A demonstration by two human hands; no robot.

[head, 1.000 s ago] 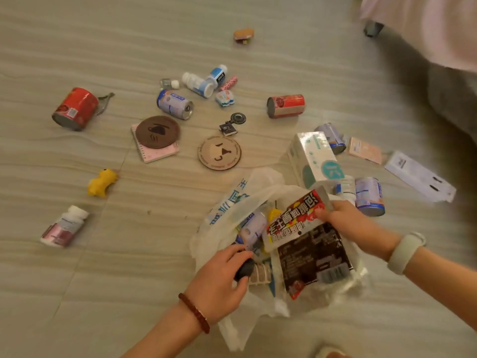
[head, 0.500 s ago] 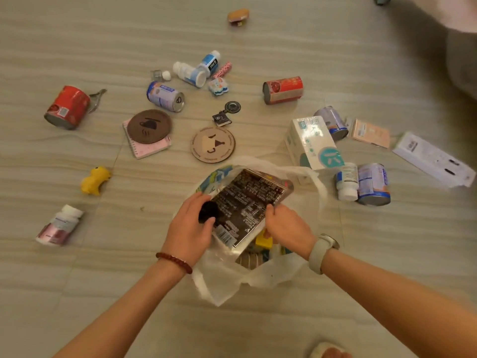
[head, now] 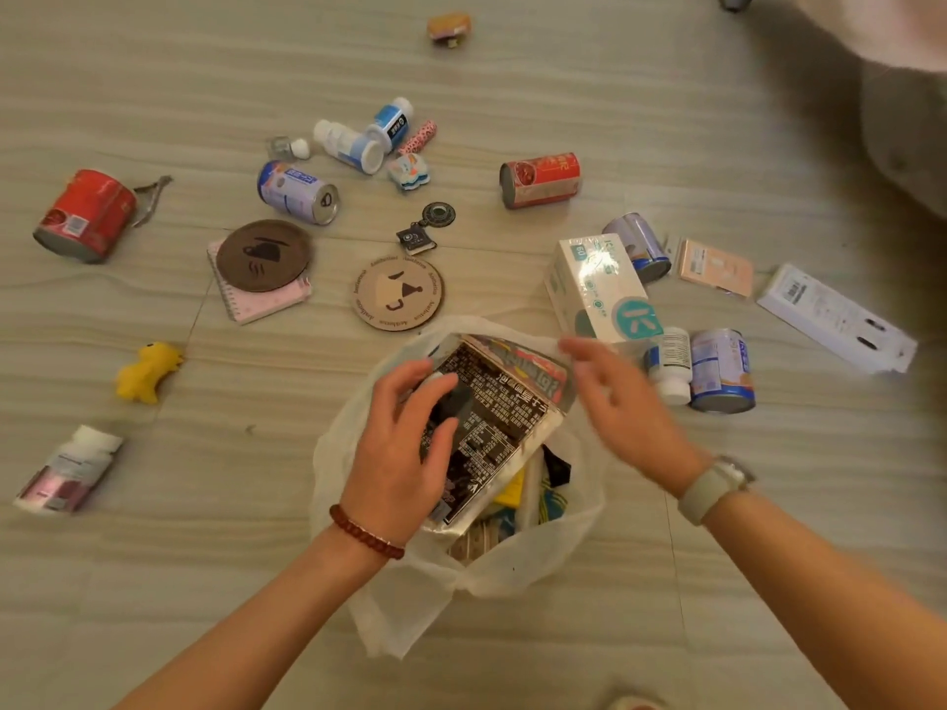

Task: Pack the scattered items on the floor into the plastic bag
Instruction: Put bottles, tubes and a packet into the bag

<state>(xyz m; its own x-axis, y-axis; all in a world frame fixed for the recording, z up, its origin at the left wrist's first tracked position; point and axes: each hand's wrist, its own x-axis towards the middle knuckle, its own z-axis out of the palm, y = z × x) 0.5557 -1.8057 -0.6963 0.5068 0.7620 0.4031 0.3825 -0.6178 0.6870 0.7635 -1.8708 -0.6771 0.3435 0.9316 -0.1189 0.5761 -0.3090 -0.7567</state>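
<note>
Over the white plastic bag (head: 533, 566) | left hand (head: 405, 448) fingers spread flat, pressing the black printed snack packet (head: 502, 422) | right hand (head: 625, 402) blurred, fingers loosely extended, holding nothing.

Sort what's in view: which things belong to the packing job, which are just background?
Job:
- plastic bag
- snack packet in bag mouth
- left hand on packet
- right hand open beside it
- floor items: red can, tissue box, yellow toy

Background:
- floor
- pink fabric, top right

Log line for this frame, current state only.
stage: packing | snack packet in plastic bag | left hand presses packet | right hand open, blurred | cans, bottles remain
</note>
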